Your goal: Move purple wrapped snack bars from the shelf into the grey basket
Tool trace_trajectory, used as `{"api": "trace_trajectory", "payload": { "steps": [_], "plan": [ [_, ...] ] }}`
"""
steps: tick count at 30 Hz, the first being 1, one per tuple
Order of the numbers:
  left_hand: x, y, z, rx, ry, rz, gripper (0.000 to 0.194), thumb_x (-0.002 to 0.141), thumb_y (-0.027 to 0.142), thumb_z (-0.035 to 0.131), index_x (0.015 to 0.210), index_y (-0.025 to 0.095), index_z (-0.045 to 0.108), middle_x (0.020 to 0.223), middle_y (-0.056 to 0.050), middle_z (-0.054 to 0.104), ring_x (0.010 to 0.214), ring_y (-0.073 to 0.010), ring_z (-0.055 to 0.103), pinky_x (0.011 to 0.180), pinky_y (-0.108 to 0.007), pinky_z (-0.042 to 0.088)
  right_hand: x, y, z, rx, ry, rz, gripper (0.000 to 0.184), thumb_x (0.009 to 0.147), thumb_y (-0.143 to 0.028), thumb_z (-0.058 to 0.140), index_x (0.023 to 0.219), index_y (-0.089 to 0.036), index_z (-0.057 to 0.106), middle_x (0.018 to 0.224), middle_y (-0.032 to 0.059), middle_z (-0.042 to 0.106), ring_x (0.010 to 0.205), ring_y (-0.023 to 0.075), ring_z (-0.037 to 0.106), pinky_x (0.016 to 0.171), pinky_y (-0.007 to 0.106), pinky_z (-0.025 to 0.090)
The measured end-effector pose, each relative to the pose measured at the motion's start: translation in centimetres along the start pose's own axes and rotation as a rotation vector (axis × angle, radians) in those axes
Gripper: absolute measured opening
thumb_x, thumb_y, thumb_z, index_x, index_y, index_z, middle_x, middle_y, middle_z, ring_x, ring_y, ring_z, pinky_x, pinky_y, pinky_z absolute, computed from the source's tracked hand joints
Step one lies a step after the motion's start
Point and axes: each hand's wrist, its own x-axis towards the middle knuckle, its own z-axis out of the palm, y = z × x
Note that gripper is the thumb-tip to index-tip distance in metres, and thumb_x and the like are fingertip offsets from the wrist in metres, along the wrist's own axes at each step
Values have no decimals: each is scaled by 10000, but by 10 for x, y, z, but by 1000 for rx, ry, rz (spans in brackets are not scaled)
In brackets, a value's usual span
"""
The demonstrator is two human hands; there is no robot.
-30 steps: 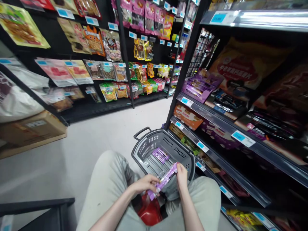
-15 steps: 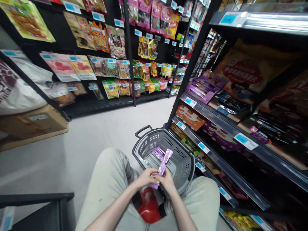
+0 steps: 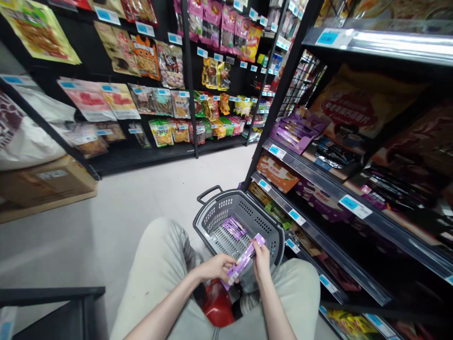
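My left hand (image 3: 217, 267) is closed on the lower end of some slim purple stick packets (image 3: 244, 260). Near the upper end, my right hand (image 3: 261, 259) grips the same packets, so they slant up to the right between both hands. How many are stacked together I cannot tell. Below them stands a grey shopping basket (image 3: 219, 209) between my knees and the shelf. Several more purple stick packets (image 3: 234, 228) lie in a loose row on its slatted floor.
To the right, a black shelf unit holds a purple box of stick packets (image 3: 296, 128) and an orange box (image 3: 277, 174). Bagged snacks hang on the far rack (image 3: 196, 118). A cardboard box (image 3: 49, 182) sits at left, and a red object (image 3: 216, 304) lies between my legs.
My right hand has moved up and right to the packets' far end, apart from my left. The packets have tilted flatter, and those in the basket show more fully.
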Motion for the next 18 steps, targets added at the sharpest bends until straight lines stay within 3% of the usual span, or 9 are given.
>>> {"api": "trace_trajectory", "payload": {
  "steps": [4,7,10,12,14,16,18],
  "plan": [
    [0,0,1,30,-45,-26,524,420,213,820,914,140,663,882,-50,695,850,-211,649,665,-242,493,7,-8,-13,5,33,-21,410,578,-531,702,693,-139,667,661,25,619,617,150,525,604,253,407],
    [-2,2,2,8,-71,-31,520,432,214,824,923,143,670,897,-52,695,852,-203,650,682,-238,494,6,-19,-16,3,-12,9,507,585,-629,661,716,-139,661,641,37,610,603,165,528,600,272,416],
    [-4,5,5,-85,-88,-41,536,443,218,827,947,137,664,920,-74,690,845,-199,651,708,-257,503,-6,-32,-15,63,-303,72,583,648,-678,584,899,-156,648,799,63,644,686,185,566,662,298,444],
    [-5,7,8,-182,-63,-24,547,441,222,831,951,132,654,920,-84,686,826,-195,653,719,-271,508,-19,-36,-11,70,-584,156,568,619,-611,664,975,-169,627,949,71,637,775,192,585,720,300,450],
    [-5,8,8,-244,-28,12,543,436,248,833,930,121,646,904,-93,683,811,-189,653,730,-277,507,-30,-34,-4,21,-753,224,534,564,-503,751,956,-163,624,1001,76,626,818,196,594,738,292,452],
    [-4,7,6,-210,-1,15,529,486,335,806,931,107,632,916,-113,678,827,-195,650,754,-287,502,-33,-27,2,-37,-760,217,485,585,-475,739,923,-151,613,994,87,626,837,204,602,752,300,458],
    [-3,3,1,53,74,-82,479,625,460,684,943,107,622,917,-119,677,830,-203,649,751,-299,499,-26,-17,4,-208,-614,142,417,711,-512,608,906,-144,586,940,99,637,812,205,615,749,320,470]
  ]
}}
